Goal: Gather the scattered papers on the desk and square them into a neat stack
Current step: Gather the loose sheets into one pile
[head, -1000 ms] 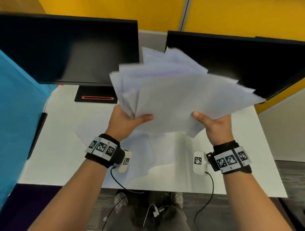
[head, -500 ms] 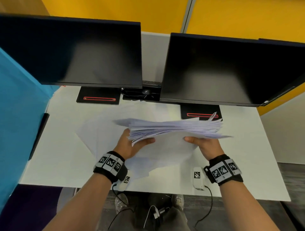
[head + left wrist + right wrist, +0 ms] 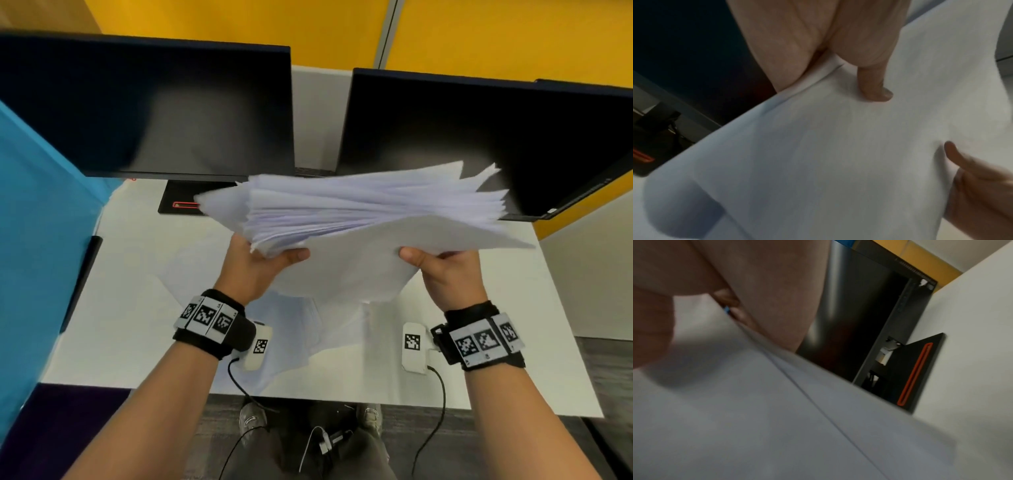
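Note:
A thick, uneven bundle of white papers point(image 3: 370, 219) is held up over the white desk point(image 3: 130, 308), tilted, its far edges fanned and ragged. My left hand point(image 3: 260, 263) grips its near left corner, thumb on the near face. My right hand point(image 3: 445, 267) grips the near right side the same way. In the left wrist view my left thumb point(image 3: 873, 84) presses the near sheet point(image 3: 818, 162), and the right thumb point(image 3: 962, 155) shows lower right. In the right wrist view the papers point(image 3: 756, 418) fill the frame under my palm. More loose sheets point(image 3: 291, 325) lie on the desk below the bundle.
Two dark monitors point(image 3: 154, 113) point(image 3: 486, 147) stand at the back of the desk, their black bases with red slots point(image 3: 181, 205) partly behind the papers. A blue partition point(image 3: 37, 240) runs along the left. Yellow wall panels are behind. Wrist cables hang past the desk's front edge.
The bundle went down flat toward the desk half a second ago and is now lifted and tilted up again, nearer the monitors. Both hands have kept their grip.

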The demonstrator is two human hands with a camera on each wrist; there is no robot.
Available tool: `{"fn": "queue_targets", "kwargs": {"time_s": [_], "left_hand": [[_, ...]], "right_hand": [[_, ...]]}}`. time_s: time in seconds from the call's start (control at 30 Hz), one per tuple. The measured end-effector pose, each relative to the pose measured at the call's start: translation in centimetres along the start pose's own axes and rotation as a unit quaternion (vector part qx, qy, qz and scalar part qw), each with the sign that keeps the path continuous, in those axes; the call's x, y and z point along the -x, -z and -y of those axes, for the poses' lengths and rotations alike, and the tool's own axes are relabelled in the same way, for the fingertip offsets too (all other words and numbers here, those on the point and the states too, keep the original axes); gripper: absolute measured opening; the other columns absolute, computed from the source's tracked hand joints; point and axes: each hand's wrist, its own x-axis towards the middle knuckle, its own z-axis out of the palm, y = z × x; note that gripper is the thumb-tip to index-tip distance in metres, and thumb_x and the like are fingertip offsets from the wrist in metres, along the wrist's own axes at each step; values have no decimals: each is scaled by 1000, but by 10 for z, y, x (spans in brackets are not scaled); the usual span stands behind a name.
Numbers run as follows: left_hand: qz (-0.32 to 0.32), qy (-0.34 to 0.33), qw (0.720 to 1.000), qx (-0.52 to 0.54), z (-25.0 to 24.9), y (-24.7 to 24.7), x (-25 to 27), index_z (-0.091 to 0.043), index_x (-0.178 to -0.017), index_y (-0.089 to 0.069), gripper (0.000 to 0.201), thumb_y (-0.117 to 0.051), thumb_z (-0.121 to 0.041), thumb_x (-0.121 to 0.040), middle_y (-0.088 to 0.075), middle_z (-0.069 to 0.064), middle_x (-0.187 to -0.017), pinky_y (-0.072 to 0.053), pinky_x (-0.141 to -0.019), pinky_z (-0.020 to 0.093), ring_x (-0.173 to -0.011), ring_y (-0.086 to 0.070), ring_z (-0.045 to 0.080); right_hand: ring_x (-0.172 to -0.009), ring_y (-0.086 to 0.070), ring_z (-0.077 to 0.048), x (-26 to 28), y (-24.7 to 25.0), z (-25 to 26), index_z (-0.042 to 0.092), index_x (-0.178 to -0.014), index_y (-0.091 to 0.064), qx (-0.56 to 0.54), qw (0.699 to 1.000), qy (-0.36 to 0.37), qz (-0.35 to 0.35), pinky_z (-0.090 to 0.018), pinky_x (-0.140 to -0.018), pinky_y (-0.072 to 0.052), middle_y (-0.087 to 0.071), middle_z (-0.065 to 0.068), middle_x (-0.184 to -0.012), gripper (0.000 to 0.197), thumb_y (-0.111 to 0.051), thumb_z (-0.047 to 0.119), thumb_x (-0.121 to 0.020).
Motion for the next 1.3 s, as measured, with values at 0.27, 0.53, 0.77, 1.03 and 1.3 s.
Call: {"fn": "queue_targets", "kwargs": {"time_s": [0.27,0.53,0.77,1.03,1.3], "left_hand": [[-7,32,999,-1,20,-5,11,-29,-108,-63,44,-81,-36,-68,-68,-17,-100,-50,-81,12,-89,-62,-14],[-44,79,996,-25,61,-15,15,-28,-101,-60,37,-82,-12,-77,-64,-18,-94,-49,-67,4,-79,-61,-21],[-82,131,988,-9,66,-3,12,-18,-111,-66,36,-79,-34,-81,-72,-11,-99,-55,-73,14,-89,-68,-1],[-160,369,871,-281,150,68,13,-16,-137,-46,79,-70,-58,-75,-53,11,-134,-45,-99,38,-124,-51,29],[-174,488,794,-319,181,68,1,0,-136,-33,100,-71,-65,-70,-40,19,-135,-42,-99,48,-123,-44,39]], "right_hand": [[-100,-71,-9,10,-11,-53,11,-110,-70,124,987,-82,-61,-29,-92,-51,-75,6,-105,39,-85,12,-74],[-100,-65,1,15,-38,-78,22,-115,-63,121,973,-192,-29,-31,-99,-49,-70,5,-111,49,-86,10,-73],[-90,-70,-13,0,-41,-74,18,-108,-70,208,963,-172,8,-31,-88,-53,-72,3,-100,23,-76,16,-85],[-89,-71,-33,-6,-28,-129,11,-108,-71,264,901,-342,-46,-48,-87,-58,-75,-10,-97,31,-75,25,-80],[-121,-57,-36,-36,-42,-165,-2,-134,-51,397,836,-375,56,-46,-106,-44,-58,-17,-134,65,-75,32,-83]]}}
